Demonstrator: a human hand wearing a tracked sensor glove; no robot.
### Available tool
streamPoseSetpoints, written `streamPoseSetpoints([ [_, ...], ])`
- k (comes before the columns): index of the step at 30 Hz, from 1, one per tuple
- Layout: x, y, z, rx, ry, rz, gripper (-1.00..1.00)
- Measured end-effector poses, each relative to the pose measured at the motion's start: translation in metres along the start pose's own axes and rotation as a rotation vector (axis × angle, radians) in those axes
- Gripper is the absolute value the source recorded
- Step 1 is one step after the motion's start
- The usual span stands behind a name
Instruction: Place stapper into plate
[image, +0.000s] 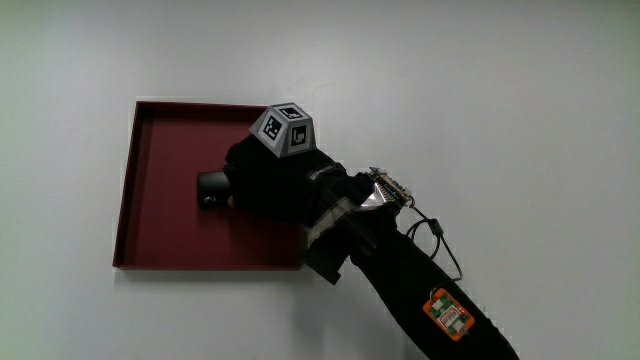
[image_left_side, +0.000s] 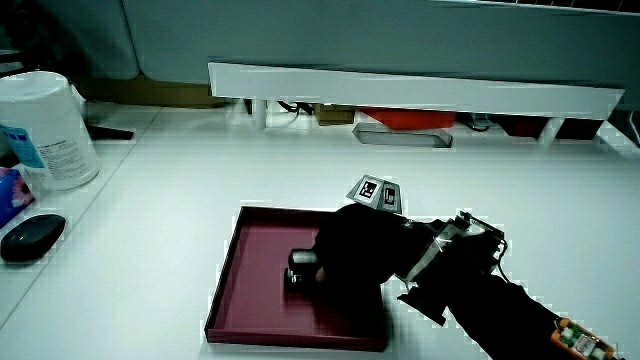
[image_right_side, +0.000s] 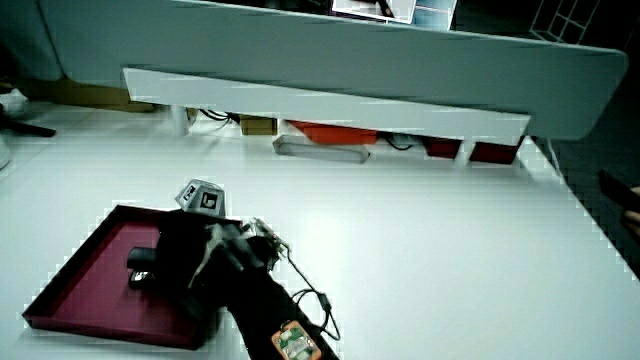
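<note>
A dark red square plate (image: 165, 225) with a low rim lies on the white table, seen also in both side views (image_left_side: 255, 300) (image_right_side: 85, 285). The hand (image: 272, 182), in a black glove with a patterned cube (image: 284, 130) on its back, is over the plate's inside. Its fingers are curled around a small black stapler (image: 212, 189), of which only one end sticks out from under the glove. In both side views the stapler (image_left_side: 302, 268) (image_right_side: 141, 268) sits low, at or just above the plate's floor. The forearm crosses the plate's rim toward the person.
A white tub (image_left_side: 45, 130) and a black mouse (image_left_side: 30, 238) stand at the table's edge in a side view. A low white partition (image_left_side: 400, 85) runs along the table, with a flat grey object (image_left_side: 402, 135) in front of it. A thin cable (image: 440, 240) hangs by the forearm.
</note>
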Motion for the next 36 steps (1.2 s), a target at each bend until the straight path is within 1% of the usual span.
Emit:
streamPoseSetpoints([
  [1,0.002,-0.001,0.0,-0.009,0.026,0.011,-0.27],
  [2,0.005,-0.001,-0.001,-0.008,0.038,0.005,-0.33],
  [3,0.008,-0.002,0.0,-0.02,0.061,0.004,-0.4],
  [4,0.009,-0.006,0.004,-0.021,0.08,0.012,-0.47],
  [5,0.01,-0.01,0.008,-0.008,0.09,0.023,-0.53],
  [7,0.012,-0.016,0.016,-0.001,0.091,0.012,-0.67],
  [8,0.009,-0.022,0.022,-0.001,0.104,0.035,-0.73],
  [10,0.009,-0.03,0.031,0.018,0.107,0.034,-0.87],
  [11,0.009,-0.034,0.035,0.017,0.1,0.04,-0.93],
  [12,0.007,-0.04,0.04,0.034,0.098,0.037,-1.0],
  [13,0.006,-0.045,0.044,0.025,0.099,0.045,-1.0],
  [14,0.006,-0.049,0.047,0.021,0.08,0.042,-1.0],
  [15,0.006,-0.054,0.05,0.009,0.088,0.051,-1.0],
  [17,0.003,-0.066,0.058,0.006,0.083,0.061,-1.0],
  [18,0.005,-0.069,0.06,-0.001,0.062,0.043,-1.0],
  [19,0.001,-0.075,0.065,-0.008,0.065,0.04,-1.0],
  [20,-0.003,-0.081,0.07,-0.013,0.058,0.048,-1.0],
  [24,-0.015,-0.103,0.085,-0.044,0.031,0.044,-1.0],
  [26,-0.022,-0.116,0.092,-0.026,0.031,0.056,-1.0],
  [27,-0.023,-0.121,0.094,-0.042,0.022,0.058,-1.0],
  [28,-0.026,-0.127,0.097,-0.026,0.017,0.064,-1.0],
  [29,-0.031,-0.134,0.1,-0.022,0.009,0.074,-1.0],
  [30,-0.032,-0.138,0.101,-0.011,0.003,0.063,-1.0],
  [32,-0.04,-0.148,0.105,-0.005,-0.003,0.089,-1.0],
  [36,-0.045,-0.158,0.108,0.025,-0.03,0.106,-1.0],
])
